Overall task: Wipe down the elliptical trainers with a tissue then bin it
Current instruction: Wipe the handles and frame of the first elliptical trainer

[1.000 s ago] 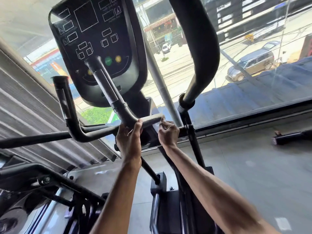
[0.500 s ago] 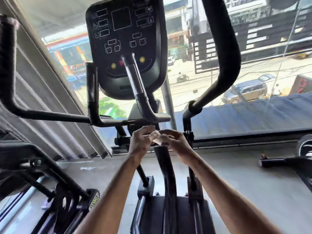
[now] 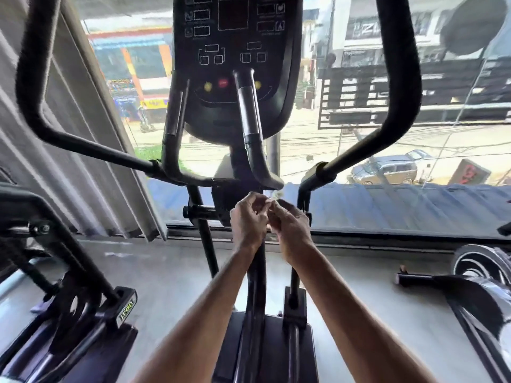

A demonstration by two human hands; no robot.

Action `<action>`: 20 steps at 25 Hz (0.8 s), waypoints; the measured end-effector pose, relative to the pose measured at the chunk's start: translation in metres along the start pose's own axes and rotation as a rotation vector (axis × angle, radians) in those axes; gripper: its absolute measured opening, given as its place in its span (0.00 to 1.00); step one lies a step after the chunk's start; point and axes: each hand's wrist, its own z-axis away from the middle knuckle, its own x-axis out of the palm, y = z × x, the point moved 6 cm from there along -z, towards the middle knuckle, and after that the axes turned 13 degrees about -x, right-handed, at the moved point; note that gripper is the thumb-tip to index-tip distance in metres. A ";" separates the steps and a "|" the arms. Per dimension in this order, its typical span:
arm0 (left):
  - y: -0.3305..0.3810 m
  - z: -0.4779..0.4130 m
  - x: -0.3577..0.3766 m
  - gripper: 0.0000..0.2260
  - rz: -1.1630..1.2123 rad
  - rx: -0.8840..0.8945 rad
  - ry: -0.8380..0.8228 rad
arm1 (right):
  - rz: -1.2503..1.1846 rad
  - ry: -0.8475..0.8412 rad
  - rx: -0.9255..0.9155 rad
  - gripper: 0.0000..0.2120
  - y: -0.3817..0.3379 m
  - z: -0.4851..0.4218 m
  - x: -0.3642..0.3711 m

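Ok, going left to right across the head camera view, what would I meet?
Left handlebar → left hand → tissue, pinched by both hands → right hand → right handlebar → another machine's wheel.

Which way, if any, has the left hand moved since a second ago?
Yes. The left hand has let go of the inner handlebar and dropped just below its end, meeting the right hand at the tissue.

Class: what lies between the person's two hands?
In the head view, a small white tissue, pinched by the left hand and right hand.
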 end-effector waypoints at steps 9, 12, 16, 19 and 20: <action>0.005 -0.008 -0.004 0.09 -0.085 0.107 -0.157 | -0.195 0.105 -0.045 0.15 -0.005 -0.017 -0.006; 0.004 -0.020 -0.018 0.09 0.068 0.000 0.013 | -0.166 0.303 -0.118 0.12 0.002 -0.043 -0.029; 0.003 -0.047 -0.008 0.22 0.188 -0.077 -0.124 | -0.031 0.348 -0.281 0.10 0.030 -0.078 -0.033; 0.009 -0.057 0.006 0.12 0.358 -0.037 -0.241 | 0.078 0.293 -0.377 0.12 0.058 -0.102 -0.033; 0.011 -0.060 0.008 0.10 0.393 -0.010 -0.256 | 0.084 0.288 -0.410 0.12 0.066 -0.110 -0.035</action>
